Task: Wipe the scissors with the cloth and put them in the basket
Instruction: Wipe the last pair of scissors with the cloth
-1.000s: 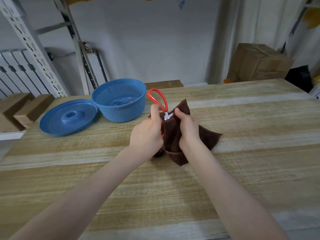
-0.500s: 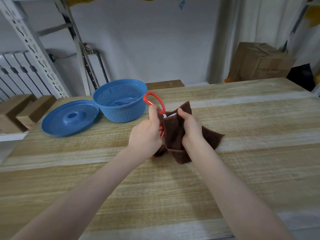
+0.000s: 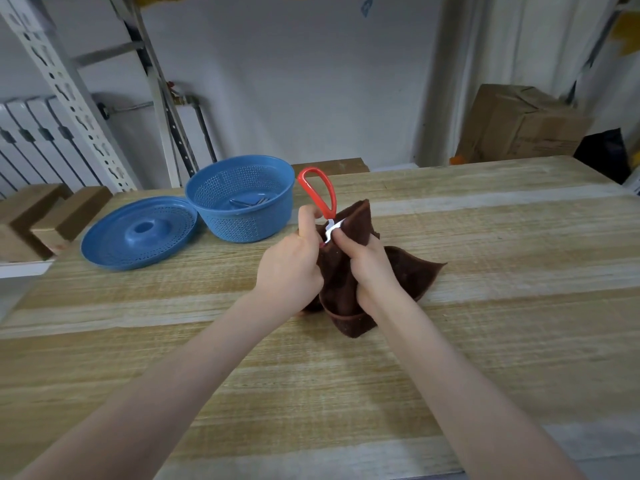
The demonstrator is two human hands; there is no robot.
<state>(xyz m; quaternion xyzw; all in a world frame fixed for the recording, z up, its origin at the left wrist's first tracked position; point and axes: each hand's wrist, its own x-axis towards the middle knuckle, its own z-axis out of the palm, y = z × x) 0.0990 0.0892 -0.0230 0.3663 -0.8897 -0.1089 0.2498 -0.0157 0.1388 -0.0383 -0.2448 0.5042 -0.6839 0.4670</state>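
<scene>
Left hand (image 3: pixel 291 265) grips the scissors (image 3: pixel 320 195) at the handles; right hand (image 3: pixel 370 268) pinches the cloth (image 3: pixel 408 271) round the blades; the basket (image 3: pixel 239 199) sits near, at ten o'clock; a slipping pull could likely drive an edge through cloth into fingers.

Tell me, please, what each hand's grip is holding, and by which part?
The left-hand grip closes on the scissors at the handle end, below the free red loop. The right-hand grip pinches the brown cloth wrapped round the blades, near the pivot.
</scene>
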